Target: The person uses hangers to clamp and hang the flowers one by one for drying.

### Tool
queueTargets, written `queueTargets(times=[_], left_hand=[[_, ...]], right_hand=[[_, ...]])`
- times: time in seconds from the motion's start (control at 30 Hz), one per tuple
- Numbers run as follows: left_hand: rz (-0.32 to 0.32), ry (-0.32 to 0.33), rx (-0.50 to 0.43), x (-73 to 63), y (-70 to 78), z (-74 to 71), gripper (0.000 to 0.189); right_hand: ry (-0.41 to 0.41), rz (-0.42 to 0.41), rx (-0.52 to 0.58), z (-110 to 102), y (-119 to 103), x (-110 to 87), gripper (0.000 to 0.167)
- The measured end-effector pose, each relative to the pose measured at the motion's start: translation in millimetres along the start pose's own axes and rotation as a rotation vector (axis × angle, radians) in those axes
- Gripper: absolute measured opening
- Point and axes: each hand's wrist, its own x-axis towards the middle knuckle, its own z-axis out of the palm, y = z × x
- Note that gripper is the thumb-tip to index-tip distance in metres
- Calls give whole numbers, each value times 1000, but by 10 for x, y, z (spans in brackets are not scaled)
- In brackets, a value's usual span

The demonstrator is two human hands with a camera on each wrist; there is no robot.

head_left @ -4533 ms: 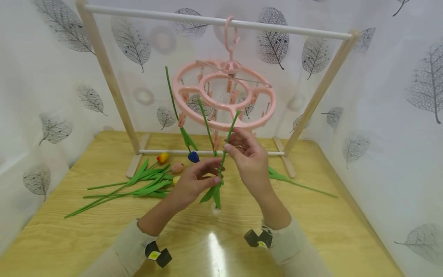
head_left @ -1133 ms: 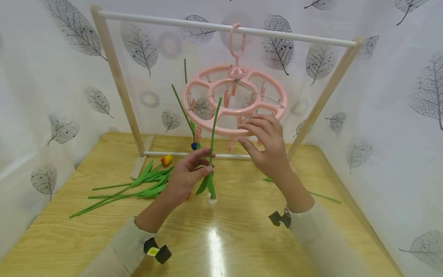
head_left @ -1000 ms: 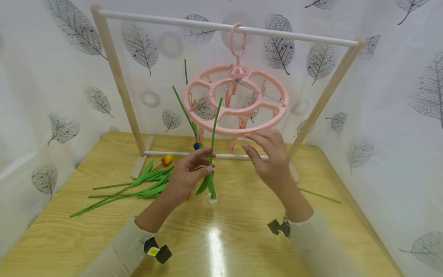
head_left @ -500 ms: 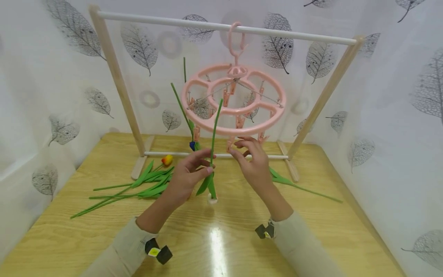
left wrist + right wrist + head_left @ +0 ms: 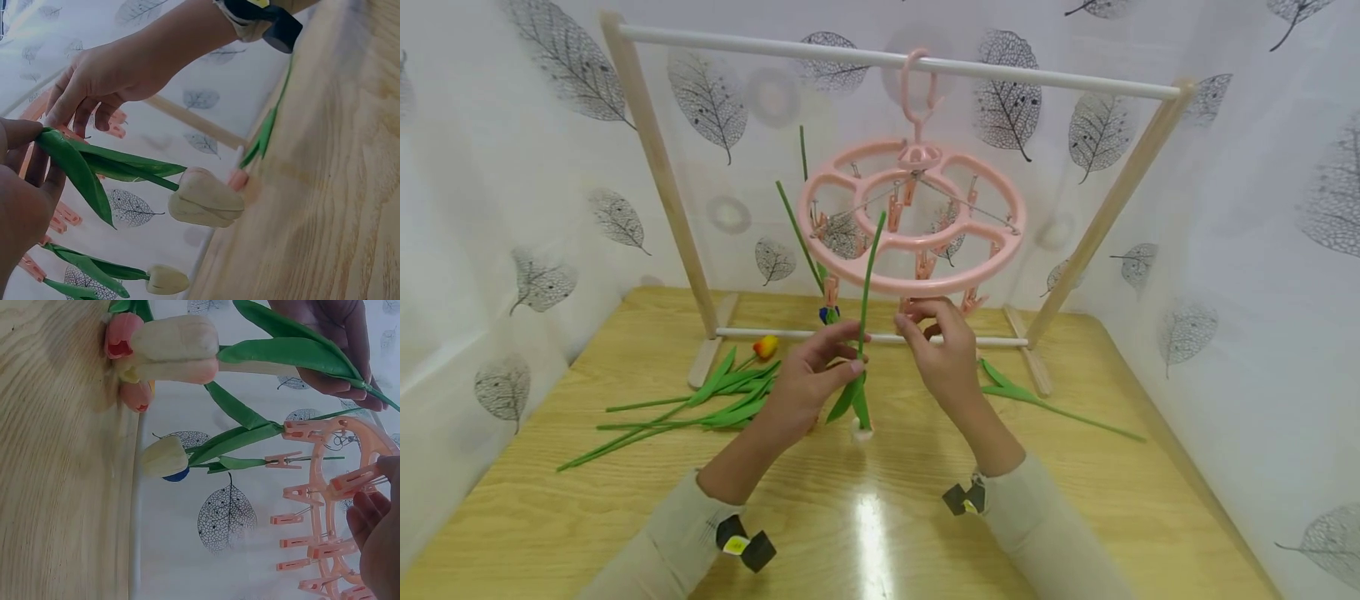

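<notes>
My left hand (image 5: pixel 805 379) pinches the green stem of an artificial white tulip (image 5: pixel 206 199), which hangs bloom down over the table. Its stem points up past the front rim of a round pink clip hanger (image 5: pixel 917 286). Under that rim, my right hand (image 5: pixel 943 350) pinches a pink clothespin (image 5: pixel 356 479) between thumb and fingers. Other clothespins on the hanger's left side hold another white tulip (image 5: pixel 164 456) and a blue tulip (image 5: pixel 828 315), both upside down. Several bare clothespins, such as one clothespin (image 5: pixel 972 300) to the right, dangle from the ring.
The hanger hooks over a white rod (image 5: pixel 775 43) on a wooden stand (image 5: pixel 658 167). Several tulips (image 5: pixel 730 392) lie on the table's left, with a red-and-yellow bloom (image 5: pixel 765 347) showing. One more tulip (image 5: pixel 1060 408) lies at right. A leaf-print curtain (image 5: pixel 1247 275) surrounds the table.
My right hand has left the tulip's stem, touched the hanger's rim, then dropped to the clothespin below it. The hanger has turned somewhat. My left hand keeps the tulip nearly still.
</notes>
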Motion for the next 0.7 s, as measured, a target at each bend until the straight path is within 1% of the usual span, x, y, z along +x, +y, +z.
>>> queueTargets(times=[0.13, 0.23, 0.33, 0.5, 0.57, 0.7], left_hand=[[30, 22, 10, 27, 17, 50, 46], [51, 41, 25, 74, 37, 125, 46], [58, 60, 30, 131, 53, 202, 46], [84, 79, -3, 214, 52, 287, 46], [91, 84, -16, 232, 41, 306, 45], [92, 86, -35, 242, 12, 324, 44]], right_hand=[[22, -65, 4, -31, -64, 6, 17], [48, -72, 32, -67, -112, 26, 17], [76, -35, 84, -100, -159, 38, 13], [125, 33, 171, -117, -236, 47, 7], [137, 59, 222, -113, -273, 49, 7], [135, 120, 326, -111, -331, 38, 12]])
